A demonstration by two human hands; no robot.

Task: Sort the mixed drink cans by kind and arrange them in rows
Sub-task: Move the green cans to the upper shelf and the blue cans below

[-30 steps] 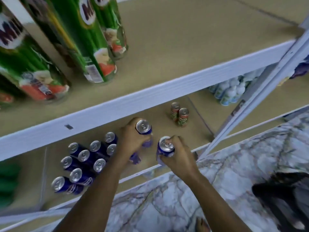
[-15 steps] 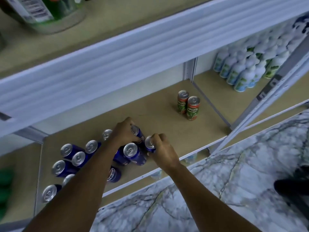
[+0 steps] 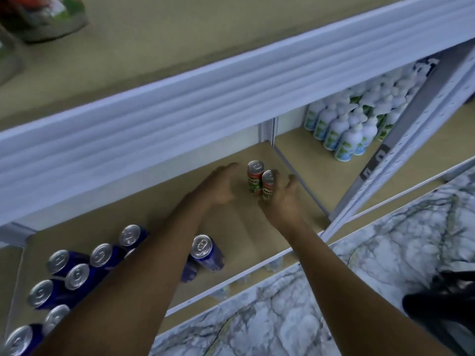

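Red-green cans point(image 3: 261, 181) between left hand point(image 3: 218, 187), right hand point(image 3: 284, 201)

I'm standing in what looks like a shop aisle. White metal shelving point(image 3: 231, 104) with perforated uprights is carrying stock in bulk: blue cans point(image 3: 77, 276) are crowding the near-left shelf board, identical white bottles point(image 3: 347, 140) are lining the far-right bay, and marble-patterned flooring point(image 3: 334, 291) is running below.

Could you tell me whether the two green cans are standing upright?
Upright: both green cans show round tops facing up, bases on the shelf.
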